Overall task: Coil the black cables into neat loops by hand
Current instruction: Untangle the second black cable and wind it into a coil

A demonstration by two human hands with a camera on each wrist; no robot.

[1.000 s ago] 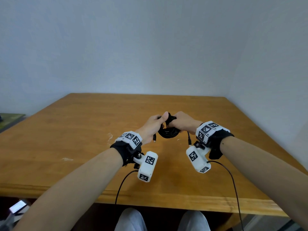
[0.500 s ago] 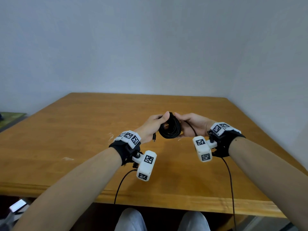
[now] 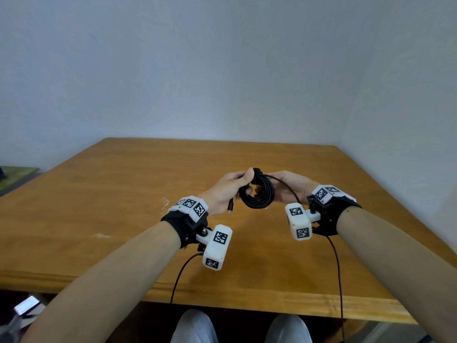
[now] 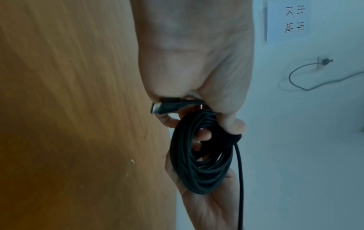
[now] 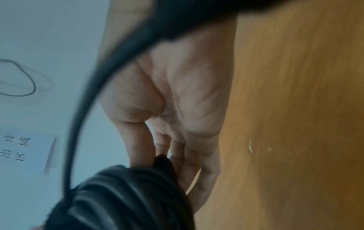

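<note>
Both hands hold a coiled black cable in the air above the wooden desk, near its middle and clear of the surface. The left hand grips the coil at its upper left: the thumb presses over the bundled turns beside a dark strap wrapped round them, and the other fingers curl through the centre of the coil. A metal-tipped connector at one cable end projects from under this hand, pointing toward the desk in the head view. The right hand supports the coil from the opposite side, palm facing the loops, its fingers extended together along the bundle with the tips against the strap; whether they curl round the turns cannot be told. One loose strand leaves the top of the coil and arcs over the right palm toward the wrist. Each wrist carries a black band with a white marker-covered camera unit, its thin lead hanging over the near desk edge. On the pale wall, the wrist views show a paper sign with printed characters and a grey wire plugged into a socket.
</note>
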